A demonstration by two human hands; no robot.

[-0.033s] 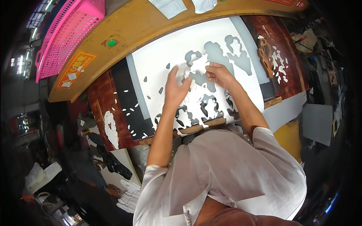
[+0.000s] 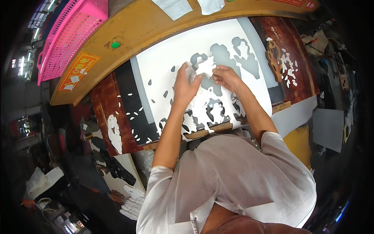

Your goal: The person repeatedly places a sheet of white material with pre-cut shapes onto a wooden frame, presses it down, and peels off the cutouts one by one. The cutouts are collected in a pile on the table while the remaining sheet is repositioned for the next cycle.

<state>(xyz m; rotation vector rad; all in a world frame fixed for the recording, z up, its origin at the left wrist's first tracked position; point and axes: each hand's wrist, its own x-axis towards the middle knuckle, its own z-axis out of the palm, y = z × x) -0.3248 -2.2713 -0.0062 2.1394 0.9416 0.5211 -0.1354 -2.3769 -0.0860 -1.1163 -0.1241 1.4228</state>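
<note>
A large white sheet (image 2: pixel 210 31) lies on a grey board (image 2: pixel 143 91), which shows through several cut-out holes. Between finger and thumb, my right hand (image 2: pixel 230 79) pinches an irregular white cut-out piece (image 2: pixel 205 67), held just over the sheet's middle. My left hand (image 2: pixel 184 89) is at the left side of that piece, thumb and fingers apart, the fingers slightly blurred. Its thumb tip comes close to the piece; whether it touches cannot be told. Below both hands, the near part of the sheet is a web of holes and narrow strips.
A yellow machine beam (image 2: pixel 132 35) with a green button (image 2: pixel 115 45) spans the far side. At the right lie a brown openwork cutting die (image 2: pixel 275 58) and small white scraps (image 2: pixel 288 68). More scraps lie left on the black surface (image 2: pixel 134 103). A pink basket (image 2: pixel 72 35) stands upper left.
My left hand has shifted slightly right, its thumb nearer the white piece. My right hand keeps its pinch in about the same place.
</note>
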